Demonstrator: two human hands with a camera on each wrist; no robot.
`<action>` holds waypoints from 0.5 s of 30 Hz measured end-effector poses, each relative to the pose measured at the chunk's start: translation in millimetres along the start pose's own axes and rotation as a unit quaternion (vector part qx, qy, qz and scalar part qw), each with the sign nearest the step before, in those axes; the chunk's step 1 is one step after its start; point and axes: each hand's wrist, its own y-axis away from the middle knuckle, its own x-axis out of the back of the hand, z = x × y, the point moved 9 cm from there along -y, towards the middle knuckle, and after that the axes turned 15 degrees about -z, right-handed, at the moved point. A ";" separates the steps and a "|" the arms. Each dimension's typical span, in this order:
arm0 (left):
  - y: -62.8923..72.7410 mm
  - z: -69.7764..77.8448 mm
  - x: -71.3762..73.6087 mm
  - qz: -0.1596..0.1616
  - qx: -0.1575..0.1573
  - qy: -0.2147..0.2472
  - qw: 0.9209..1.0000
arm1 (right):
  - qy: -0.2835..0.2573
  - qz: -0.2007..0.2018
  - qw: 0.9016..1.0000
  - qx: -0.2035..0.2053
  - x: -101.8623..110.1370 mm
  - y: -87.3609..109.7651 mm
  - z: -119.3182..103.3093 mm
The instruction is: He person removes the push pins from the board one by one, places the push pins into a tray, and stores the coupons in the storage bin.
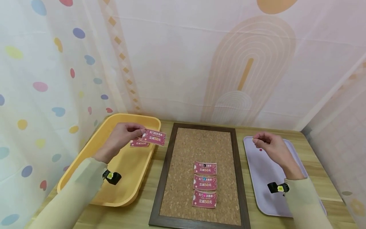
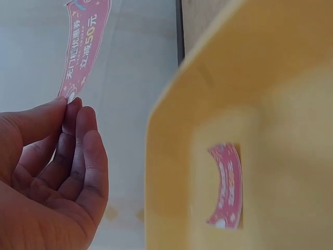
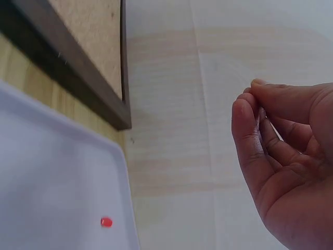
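Note:
My left hand (image 1: 123, 136) pinches one end of a pink paper coupon (image 1: 154, 137) between thumb and fingertips, above the yellow tray (image 1: 123, 198). Behind it another coupon (image 2: 227, 185) lies in that tray, slightly curled. Over the far end of the lilac tray (image 1: 271, 203), my right hand (image 1: 273, 149) holds thumb and fingertips together on a tiny yellowish thing, apparently a pushpin (image 3: 258, 82), mostly hidden by the fingers. Between the trays lies a framed corkboard (image 1: 200, 143). Three coupons (image 1: 204, 183) are pinned in a column on its lower part, with black, blue and pink pins.
A small red pin (image 3: 106, 222) lies in the lilac tray near its far end. The wooden table (image 1: 323, 171) backs onto a patterned curtain (image 1: 177, 63), which also hangs along the left side. The corkboard's dark frame (image 1: 168, 152) forms a raised edge.

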 end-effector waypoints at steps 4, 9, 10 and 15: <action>-0.2 -11.4 8.0 -0.006 0.000 0.016 1.000 | 0.007 0.002 1.000 -0.008 5.5 3.7 8.7; -2.4 -29.5 17.1 -0.014 0.012 0.029 0.999 | 0.025 0.004 0.999 -0.023 12.6 7.3 19.5; -2.5 -33.2 19.5 -0.014 0.015 0.029 0.999 | 0.027 0.002 0.999 -0.023 13.5 7.4 21.0; -1.8 -51.0 30.9 -0.018 0.035 0.030 0.999 | 0.019 -0.007 1.000 -0.017 18.0 7.3 28.7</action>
